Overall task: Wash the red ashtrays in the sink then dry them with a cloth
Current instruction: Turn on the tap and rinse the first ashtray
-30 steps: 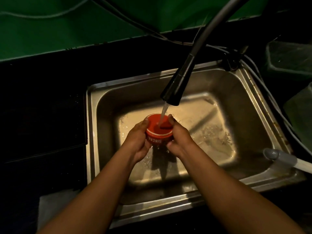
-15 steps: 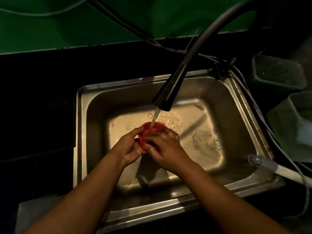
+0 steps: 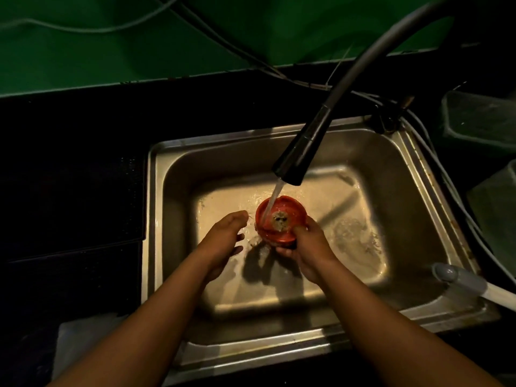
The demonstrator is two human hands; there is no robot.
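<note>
It was a dim kitchen washing-up corner. A steel sink point(image 3: 178, 191) sat sunk into a black counter point(image 3: 69, 163), and a pull-down faucet point(image 3: 301, 152) ran water point(image 3: 275, 196) into the wet basin. Behind it rose a green wall point(image 3: 111, 65) strung with cables point(image 3: 83, 30); plastic tubs point(image 3: 480, 121) stood to the right.
</note>
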